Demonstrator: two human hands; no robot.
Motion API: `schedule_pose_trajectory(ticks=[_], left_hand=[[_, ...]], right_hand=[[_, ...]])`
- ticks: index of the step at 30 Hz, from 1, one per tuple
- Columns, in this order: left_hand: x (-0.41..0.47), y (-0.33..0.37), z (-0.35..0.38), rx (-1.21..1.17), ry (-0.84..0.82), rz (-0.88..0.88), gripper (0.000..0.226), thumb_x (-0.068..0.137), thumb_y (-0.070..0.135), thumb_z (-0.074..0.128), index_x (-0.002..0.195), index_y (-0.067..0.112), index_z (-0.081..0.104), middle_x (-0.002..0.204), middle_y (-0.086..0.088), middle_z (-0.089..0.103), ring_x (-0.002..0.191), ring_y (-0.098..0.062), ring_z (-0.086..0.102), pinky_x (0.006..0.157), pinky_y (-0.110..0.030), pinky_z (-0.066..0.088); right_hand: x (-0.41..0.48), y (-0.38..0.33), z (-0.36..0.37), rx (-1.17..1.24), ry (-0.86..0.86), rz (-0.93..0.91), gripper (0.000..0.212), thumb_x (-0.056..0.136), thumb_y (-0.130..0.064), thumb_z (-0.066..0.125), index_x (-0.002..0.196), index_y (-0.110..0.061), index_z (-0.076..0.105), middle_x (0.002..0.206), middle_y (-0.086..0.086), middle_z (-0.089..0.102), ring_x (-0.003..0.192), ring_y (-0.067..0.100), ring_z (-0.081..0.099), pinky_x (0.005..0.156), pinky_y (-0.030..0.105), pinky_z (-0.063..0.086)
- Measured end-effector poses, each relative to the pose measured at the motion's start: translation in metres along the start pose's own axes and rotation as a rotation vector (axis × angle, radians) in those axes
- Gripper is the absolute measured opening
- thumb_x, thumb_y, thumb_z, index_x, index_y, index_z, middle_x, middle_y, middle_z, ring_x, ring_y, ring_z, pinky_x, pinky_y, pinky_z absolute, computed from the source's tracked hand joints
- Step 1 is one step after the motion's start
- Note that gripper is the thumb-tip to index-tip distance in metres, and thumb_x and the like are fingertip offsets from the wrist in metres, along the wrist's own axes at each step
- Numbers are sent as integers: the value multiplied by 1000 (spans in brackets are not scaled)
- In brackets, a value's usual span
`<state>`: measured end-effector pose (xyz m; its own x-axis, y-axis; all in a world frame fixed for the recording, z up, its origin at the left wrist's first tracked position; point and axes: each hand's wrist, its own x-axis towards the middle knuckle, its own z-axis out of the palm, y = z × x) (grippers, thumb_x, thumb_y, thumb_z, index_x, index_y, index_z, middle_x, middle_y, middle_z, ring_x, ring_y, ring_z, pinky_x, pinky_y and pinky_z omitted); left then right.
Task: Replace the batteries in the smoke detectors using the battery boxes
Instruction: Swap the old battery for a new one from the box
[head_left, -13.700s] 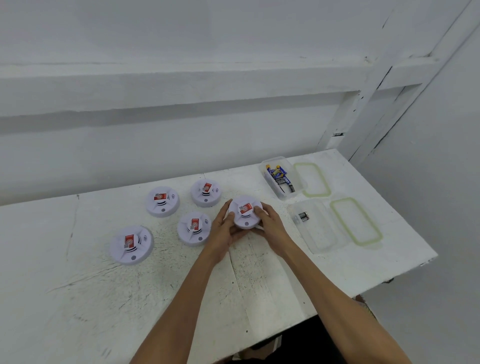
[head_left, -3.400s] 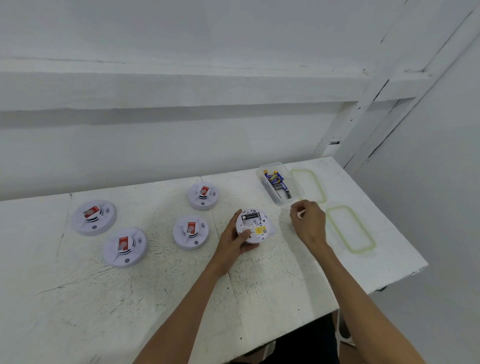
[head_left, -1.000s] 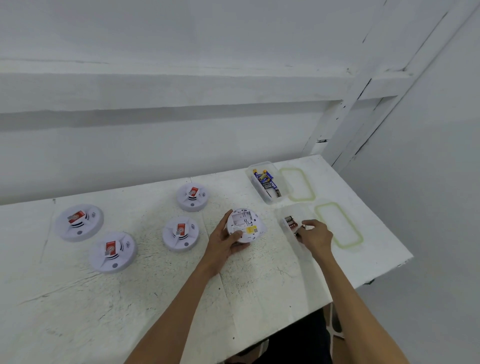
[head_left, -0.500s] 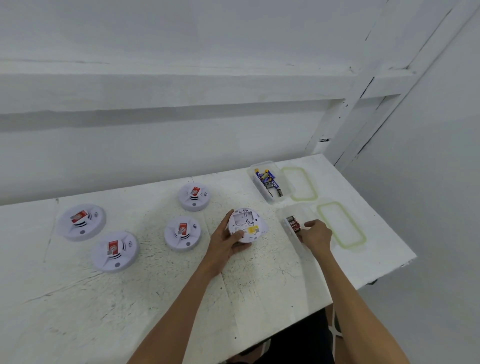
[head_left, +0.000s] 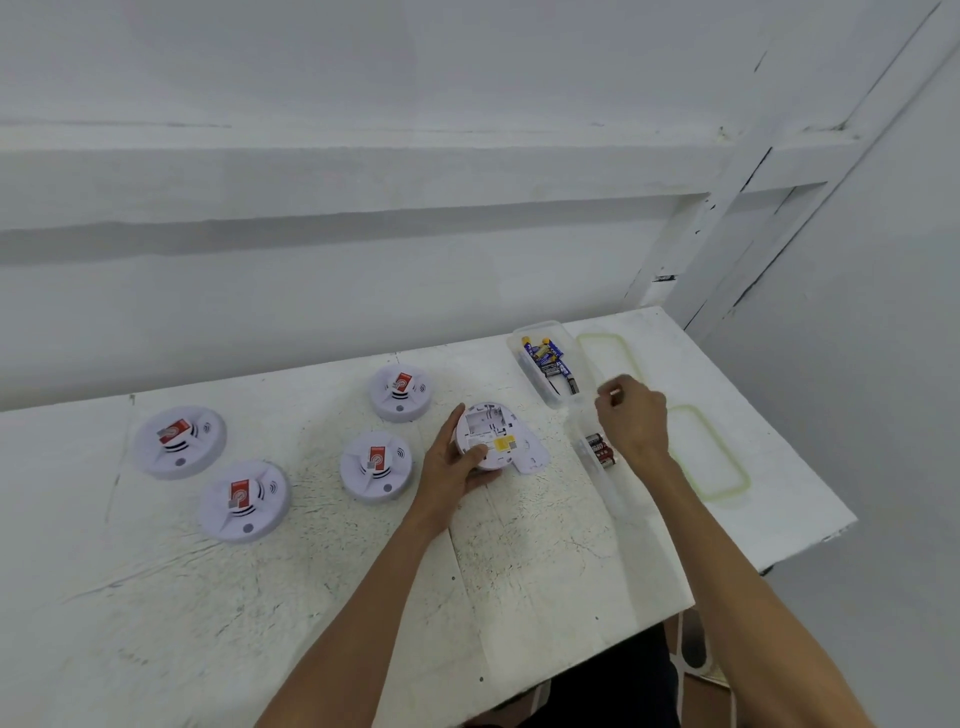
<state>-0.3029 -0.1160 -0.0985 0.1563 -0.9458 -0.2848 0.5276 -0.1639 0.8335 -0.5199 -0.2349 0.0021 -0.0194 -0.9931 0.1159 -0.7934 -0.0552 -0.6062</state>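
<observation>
Since half a second ago your right hand (head_left: 631, 418) has lifted off the near battery box (head_left: 609, 488). It now hangs to the right of the overturned detector (head_left: 485, 434), just short of the far battery box (head_left: 524, 364). Its fingers are curled, and the fingertips pinch a small object (head_left: 615, 396) with a coppery end, too small to identify. Your left hand (head_left: 452, 465) has not shifted. It grips the overturned detector by its left rim, thumb laid on the near edge of the back. The detector rests on the table (head_left: 311, 597) with its open compartment and yellow label facing up. A white plate (head_left: 532, 457) lies against the detector's near right side.

Just right of the overturned detector, the near battery box is clear plastic and holds red-and-black batteries (head_left: 600, 449) towards its far end. Beyond the detector and to its right, the far battery box holds blue-and-yellow batteries (head_left: 548, 358). Further right than both boxes lie two green-rimmed lids: the far lid (head_left: 608, 358) beside the far box and the near lid (head_left: 709, 457) beside the near box.

Left of the overturned detector sit four more, face up, each with a red tag. The second detector (head_left: 376, 465) is just beside your left hand, and the third detector (head_left: 400, 392) lies a little beyond it. The fourth detector (head_left: 244, 501) and fifth detector (head_left: 179, 441) lie well apart to the left.
</observation>
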Motion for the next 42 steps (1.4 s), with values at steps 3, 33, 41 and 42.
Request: schedule_pose_trajectory(ticks=[3, 33, 41, 42], left_hand=[[9, 11, -10, 20, -3, 0, 66, 101, -4, 60, 155, 29, 44, 144, -3, 63, 122, -30, 69, 92, -50, 62], [15, 10, -12, 214, 3, 106, 59, 105, 4, 57, 158, 22, 39, 148, -1, 59, 127, -19, 66, 90, -41, 62], [16, 7, -12, 237, 17, 133, 60, 105, 3, 57, 159, 20, 37, 149, -2, 57, 123, -13, 67, 88, -39, 63], [16, 7, -12, 235, 18, 134, 60, 105, 3, 57, 159, 19, 37, 149, -2, 57, 123, -13, 68, 88, -39, 63]], right_hand=[[27, -9, 14, -8, -101, -128, 19, 90, -3, 55, 92, -10, 73, 84, 5, 72, 67, 15, 60, 65, 28, 51], [106, -9, 68, -452, -517, -196, 4, 90, -18, 58, 92, -20, 60, 89, 6, 65, 77, 24, 53, 66, 25, 37], [102, -10, 65, -197, -373, -23, 15, 82, -15, 70, 89, -15, 57, 92, 15, 65, 65, 21, 55, 50, 26, 41], [102, -10, 64, -145, -303, 2, 15, 82, -14, 69, 90, -15, 57, 92, 19, 66, 63, 24, 56, 50, 26, 41]])
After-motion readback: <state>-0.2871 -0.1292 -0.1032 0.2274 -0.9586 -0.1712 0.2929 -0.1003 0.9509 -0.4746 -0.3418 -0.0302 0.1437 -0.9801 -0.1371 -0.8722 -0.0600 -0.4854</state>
